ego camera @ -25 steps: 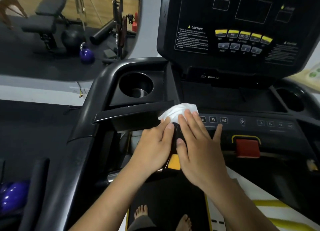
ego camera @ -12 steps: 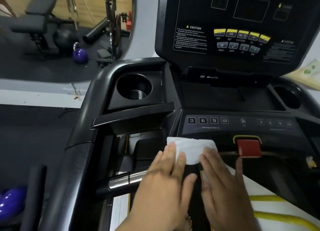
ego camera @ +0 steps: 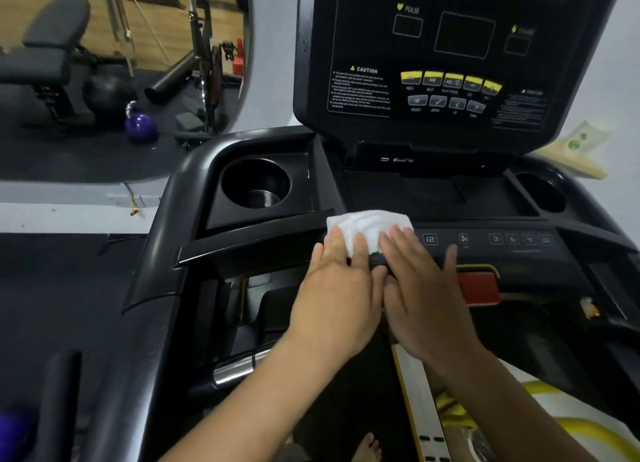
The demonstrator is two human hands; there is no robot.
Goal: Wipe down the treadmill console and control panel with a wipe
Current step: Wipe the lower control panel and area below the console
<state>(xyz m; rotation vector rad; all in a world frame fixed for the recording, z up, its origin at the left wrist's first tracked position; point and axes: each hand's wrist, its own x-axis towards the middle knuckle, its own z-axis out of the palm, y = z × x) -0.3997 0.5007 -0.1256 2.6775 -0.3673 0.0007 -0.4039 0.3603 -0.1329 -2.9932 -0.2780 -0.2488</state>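
A white wipe [ego camera: 367, 224] lies flat on the left end of the treadmill's control panel [ego camera: 502, 242], covering its leftmost number keys. My left hand [ego camera: 337, 290] and my right hand [ego camera: 420, 290] lie side by side with straight fingers, and the fingertips of both press on the wipe's near edge. The upright black console [ego camera: 450, 63] with yellow and grey buttons stands behind the panel, apart from both hands.
A red stop button [ego camera: 479, 287] sits just right of my right hand. Cup holders [ego camera: 254, 184] flank the console tray. A wipes packet [ego camera: 575, 150] lies at the far right. A mirror [ego camera: 121, 63] on the left shows gym gear. My bare feet show below.
Both hands slid the wipe back up from the panel's lower front edge onto the number keys at the panel's left end. The view shifted slightly.
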